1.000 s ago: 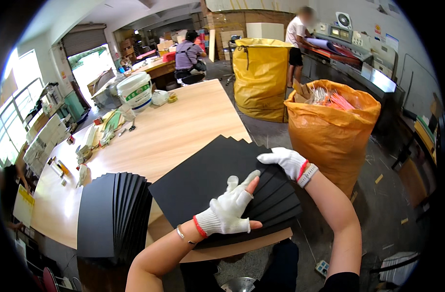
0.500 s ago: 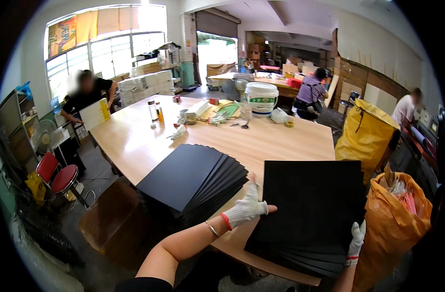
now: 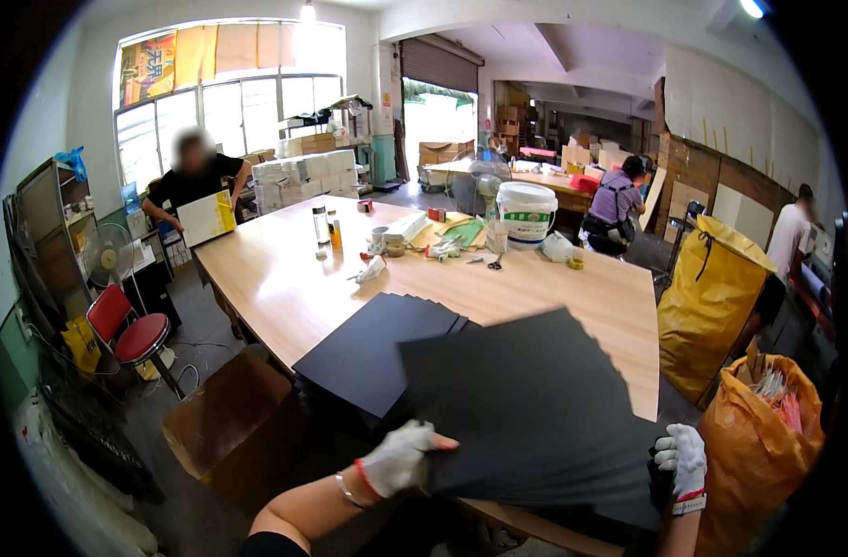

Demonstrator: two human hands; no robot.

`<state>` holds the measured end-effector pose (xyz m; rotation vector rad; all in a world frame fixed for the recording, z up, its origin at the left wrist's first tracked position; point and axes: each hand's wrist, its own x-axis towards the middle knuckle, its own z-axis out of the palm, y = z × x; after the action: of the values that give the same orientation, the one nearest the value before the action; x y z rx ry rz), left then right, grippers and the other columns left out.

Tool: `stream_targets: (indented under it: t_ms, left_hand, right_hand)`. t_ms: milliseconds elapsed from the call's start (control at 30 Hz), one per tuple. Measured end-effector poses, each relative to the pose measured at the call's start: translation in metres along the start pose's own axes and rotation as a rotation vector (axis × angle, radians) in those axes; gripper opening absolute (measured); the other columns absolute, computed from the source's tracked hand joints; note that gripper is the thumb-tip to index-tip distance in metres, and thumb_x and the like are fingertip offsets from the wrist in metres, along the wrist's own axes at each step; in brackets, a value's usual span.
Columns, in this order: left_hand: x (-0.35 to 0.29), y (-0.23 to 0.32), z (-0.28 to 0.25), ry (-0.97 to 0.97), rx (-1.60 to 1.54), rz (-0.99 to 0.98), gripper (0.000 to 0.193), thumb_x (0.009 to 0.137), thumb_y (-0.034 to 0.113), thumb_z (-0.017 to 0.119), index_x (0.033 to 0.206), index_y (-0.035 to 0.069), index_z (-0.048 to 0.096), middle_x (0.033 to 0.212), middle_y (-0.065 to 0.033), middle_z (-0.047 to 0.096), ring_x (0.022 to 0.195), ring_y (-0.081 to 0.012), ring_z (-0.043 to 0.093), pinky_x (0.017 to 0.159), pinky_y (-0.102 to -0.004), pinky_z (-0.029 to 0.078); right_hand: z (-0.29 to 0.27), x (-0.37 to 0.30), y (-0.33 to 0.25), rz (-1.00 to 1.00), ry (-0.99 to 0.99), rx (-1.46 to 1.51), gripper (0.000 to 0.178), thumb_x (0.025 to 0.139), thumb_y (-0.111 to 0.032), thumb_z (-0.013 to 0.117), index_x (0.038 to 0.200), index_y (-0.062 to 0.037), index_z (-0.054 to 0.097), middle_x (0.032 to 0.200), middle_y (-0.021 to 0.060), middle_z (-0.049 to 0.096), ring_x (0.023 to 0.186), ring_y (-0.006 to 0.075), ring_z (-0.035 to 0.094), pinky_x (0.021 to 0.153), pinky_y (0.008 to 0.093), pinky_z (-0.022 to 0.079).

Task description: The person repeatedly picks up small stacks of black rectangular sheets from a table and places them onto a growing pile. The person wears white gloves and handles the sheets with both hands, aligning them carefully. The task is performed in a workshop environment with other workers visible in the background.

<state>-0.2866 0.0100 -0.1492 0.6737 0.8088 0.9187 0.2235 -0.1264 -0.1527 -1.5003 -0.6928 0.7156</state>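
Note:
A large black sheet (image 3: 526,408) is lifted at the near edge of the wooden table (image 3: 294,288), tilted toward me. My left hand (image 3: 401,457), in a white glove, grips its lower left edge. My right hand (image 3: 681,459), also gloved, holds its right edge. To the left, a fanned stack of black sheets (image 3: 373,348) lies flat on the table. More black sheets sit under the lifted one, mostly hidden.
A white bucket (image 3: 526,210), bottles, scissors and small items crowd the table's far end. Yellow bag (image 3: 707,297) and orange bag (image 3: 753,446) stand at right. A cardboard box (image 3: 224,418) and red stool (image 3: 132,334) are at left. People work around the room.
The view has shifted slightly. Both hands have lifted the top black sheet off the right stack; my left hand has dropped to its lower left edge.

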Motion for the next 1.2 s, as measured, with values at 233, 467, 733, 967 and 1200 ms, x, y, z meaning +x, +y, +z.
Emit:
stream_targets:
  t_ms: [233,467,733,967,1200]
  left_hand:
    - [-0.027,0.084,-0.061,-0.052,-0.214,0.428,0.043,0.093,-0.001,0.057,0.135,-0.009,0.058,0.136,-0.0239,0.065,0.128,-0.0411,0.064,0.113,-0.0544,0.052]
    - [0.041,0.096,-0.142,0.000,-0.244,0.366,0.028,0.099,0.004,0.056,0.124,-0.009,0.059,0.129,-0.0206,0.065,0.118,-0.0355,0.067,0.109,-0.0528,0.054]
    - [0.037,0.098,-0.143,0.007,-0.210,0.289,0.027,0.105,0.010,0.058,0.127,-0.005,0.058,0.126,-0.0147,0.066,0.113,-0.0306,0.069,0.099,-0.0479,0.060]
    - [-0.039,0.072,-0.115,-0.035,-0.278,0.454,0.055,0.101,0.012,0.061,0.151,0.006,0.039,0.156,-0.0116,0.046,0.141,-0.0338,0.048,0.114,-0.0477,0.045]
    - [-0.053,0.011,-0.022,-0.277,0.669,1.210,0.061,0.094,0.001,0.065,0.149,0.005,0.039,0.144,-0.0236,0.053,0.136,-0.0398,0.053,0.116,-0.0486,0.042]
  right_hand:
    - [0.017,-0.006,-0.001,-0.012,0.029,-0.040,0.031,0.105,-0.032,0.062,0.117,-0.0042,0.062,0.084,0.0073,0.069,0.058,0.0096,0.063,0.049,0.0226,0.051]
    - [0.020,0.001,-0.001,0.015,0.037,-0.024,0.028,0.105,-0.030,0.063,0.115,-0.0049,0.062,0.082,0.0066,0.069,0.055,0.0090,0.062,0.046,0.0221,0.049]
    - [0.031,-0.002,-0.003,-0.019,0.061,-0.092,0.027,0.105,-0.031,0.063,0.114,-0.0051,0.063,0.082,0.0051,0.069,0.054,0.0077,0.061,0.045,0.0217,0.049]
    - [0.021,-0.005,-0.001,-0.013,0.012,0.039,0.027,0.107,-0.029,0.061,0.119,-0.0050,0.063,0.087,0.0060,0.070,0.060,0.0094,0.064,0.050,0.0207,0.051]
    - [-0.015,-0.058,0.028,-0.311,0.354,0.236,0.035,0.109,-0.030,0.060,0.128,-0.0023,0.067,0.102,0.0077,0.073,0.081,0.0143,0.069,0.070,0.0287,0.059]
